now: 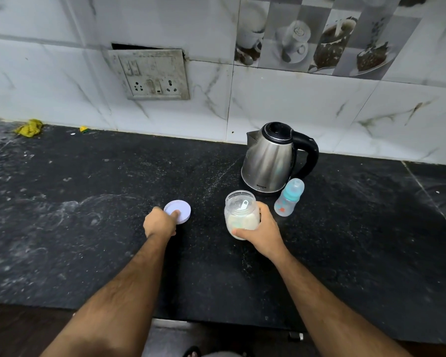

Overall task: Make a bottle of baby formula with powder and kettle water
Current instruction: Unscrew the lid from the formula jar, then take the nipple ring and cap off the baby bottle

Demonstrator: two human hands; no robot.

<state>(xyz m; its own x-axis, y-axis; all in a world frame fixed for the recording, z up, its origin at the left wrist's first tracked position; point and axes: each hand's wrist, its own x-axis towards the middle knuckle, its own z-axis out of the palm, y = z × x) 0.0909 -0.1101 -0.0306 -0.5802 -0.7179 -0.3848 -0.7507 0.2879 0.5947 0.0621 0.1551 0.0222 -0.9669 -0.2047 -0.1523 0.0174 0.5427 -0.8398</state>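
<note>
1. Clear plastic marks the powder jar [241, 215], which stands open near the middle of the black tabletop [88, 228]; pale powder fills its lower part, and a white scoop [243, 204] leans inside with its handle toward the mouth.
2. Wrapped around the jar from 4 o'clock, the right hand [262, 231] grips it, thumb across the front low down and fingers curled round the right side.
3. That forearm runs in from the lower right edge of the view, with the wrist angled toward 10 o'clock.
4. At 9 o'clock from the jar, apart from it, the white round lid [177, 212] lies flat on the tabletop.
5. Curled loosely over the lid's near edge, the left hand [160, 224] has a fingertip on its top surface; I cannot tell whether it pinches the lid or only rests on it.
6. Its forearm comes up from the lower left, reaching toward 1 o'clock.
7. Just beside the jar at 2 o'clock stands the baby bottle [289, 197], capped with a pale blue top and showing no liquid.
8. Behind both, at 12 to 1 o'clock, sits the steel kettle [271, 161], lid down, black handle to the right, spout to the left.
9. Farther back, a grimy socket plate [152, 74] is set in the marbled wall tiles at 11 o'clock, and a yellow rag [29, 128] lies at the far left.
</note>
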